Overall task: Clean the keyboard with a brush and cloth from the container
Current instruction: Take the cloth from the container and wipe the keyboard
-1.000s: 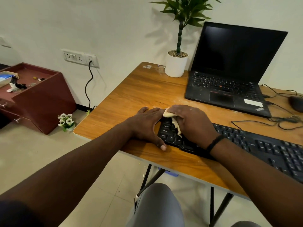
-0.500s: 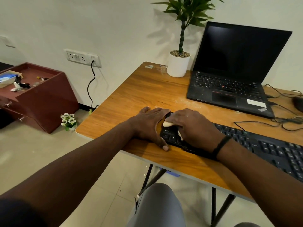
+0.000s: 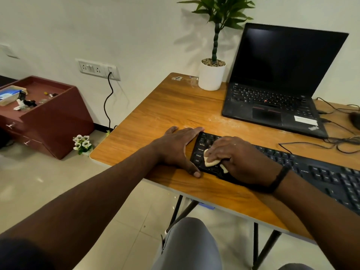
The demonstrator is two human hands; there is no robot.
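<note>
The left hand (image 3: 178,148) lies flat on the wooden table (image 3: 167,112), fingers straight and together, its edge and thumb braced against the left end of the black keyboard (image 3: 315,172). Just to its right, the right hand (image 3: 239,158) curls its fingers round a small cream cloth (image 3: 210,159) and presses it onto the keys at that same left end; a bit of the cloth pokes out beneath the palm. A dark band (image 3: 277,180) circles the right wrist. The keyboard runs away to the right of both hands, along the near edge of the table. Beyond the right hand an open laptop (image 3: 276,88) sits with its screen dark, and beyond the left hand stands a white pot with a green plant (image 3: 212,75). Cables (image 3: 335,141) trail off past the right hand. Far out to the left of the left hand, on the floor, a maroon cabinet (image 3: 50,121) holds odds and ends, with a small bunch of white flowers (image 3: 81,144) beside it.
</note>
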